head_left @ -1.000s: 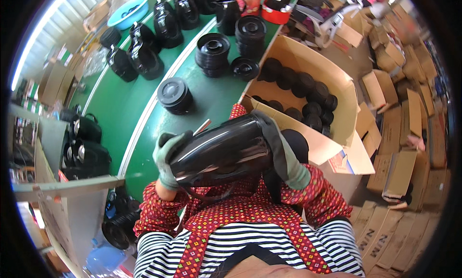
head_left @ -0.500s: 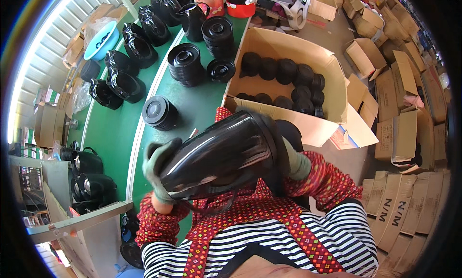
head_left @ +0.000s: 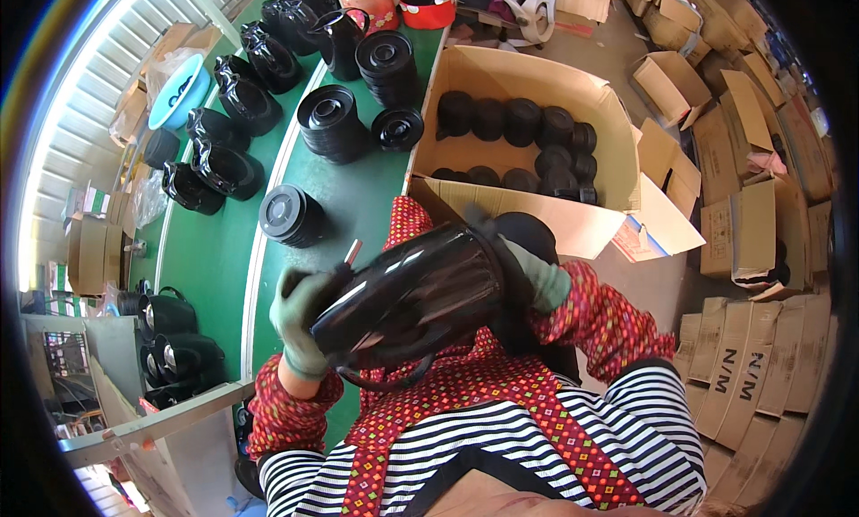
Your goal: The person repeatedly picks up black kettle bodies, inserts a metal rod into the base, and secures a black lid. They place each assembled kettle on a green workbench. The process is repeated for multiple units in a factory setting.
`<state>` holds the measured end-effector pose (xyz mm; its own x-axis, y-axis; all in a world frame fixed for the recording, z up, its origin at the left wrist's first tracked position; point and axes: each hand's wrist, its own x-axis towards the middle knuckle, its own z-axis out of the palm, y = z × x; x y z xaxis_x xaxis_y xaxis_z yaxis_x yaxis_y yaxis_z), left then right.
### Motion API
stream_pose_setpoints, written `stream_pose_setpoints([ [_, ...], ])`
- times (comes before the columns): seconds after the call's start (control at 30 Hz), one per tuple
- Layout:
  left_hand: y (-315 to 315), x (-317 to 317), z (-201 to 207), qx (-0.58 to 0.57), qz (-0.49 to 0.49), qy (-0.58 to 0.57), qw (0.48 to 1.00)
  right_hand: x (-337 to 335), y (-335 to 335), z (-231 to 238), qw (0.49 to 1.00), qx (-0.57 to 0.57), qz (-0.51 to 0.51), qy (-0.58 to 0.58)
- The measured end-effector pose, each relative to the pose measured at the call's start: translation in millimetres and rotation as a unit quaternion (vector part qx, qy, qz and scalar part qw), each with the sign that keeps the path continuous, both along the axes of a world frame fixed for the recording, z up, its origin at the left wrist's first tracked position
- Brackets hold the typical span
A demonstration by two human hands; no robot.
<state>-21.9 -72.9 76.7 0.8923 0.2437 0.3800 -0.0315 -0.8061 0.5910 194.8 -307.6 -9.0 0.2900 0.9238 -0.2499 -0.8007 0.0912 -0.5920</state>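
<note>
Across my lap lies a glossy black jug [head_left: 416, 289], on its side, its looped handle [head_left: 389, 380] toward me. My left hand [head_left: 302, 318], in a grey-green glove, is closed around the left end. My right hand [head_left: 541, 277], gloved too, grips the wide right end, where a dark round rim is smeared by motion; its fingers are partly hidden. Beyond the left hand, a short stack of black round discs [head_left: 291, 215] sits on the green table. A thin pale-and-red stick [head_left: 353, 251] pokes up just behind the jug.
The green table [head_left: 224, 271] also bears taller stacks of black round parts [head_left: 333, 128], a loose one [head_left: 397, 129] and rows of black jugs [head_left: 234, 95]. Right of it, an open carton [head_left: 537, 74] holds several black round pieces. A blue basin [head_left: 181, 92] and flattened cartons [head_left: 747, 365] stand farther out.
The jug has rolled a little in my hands, so its handle shows more clearly below. My left hand has turned at its end. The whole view has shifted slightly.
</note>
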Motion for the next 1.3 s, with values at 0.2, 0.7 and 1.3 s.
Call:
stream_pose_setpoints([
  [0.2, -0.1, 7.3, -27.8, -0.355, 0.013, -0.014, 0.935, -36.8, 22.4, 26.1, 0.899, 0.066, -0.270, -0.339],
  [0.7, -34.2, 33.4, -87.5, -0.560, -0.084, 0.054, 0.822, -11.8, 10.9, 44.3, 0.790, 0.097, -0.183, -0.578],
  [1.3, -58.6, 18.7, -46.2, 0.124, -0.032, -0.122, 0.984, 43.8, -8.1, 6.9, 0.864, -0.149, -0.051, -0.477],
])
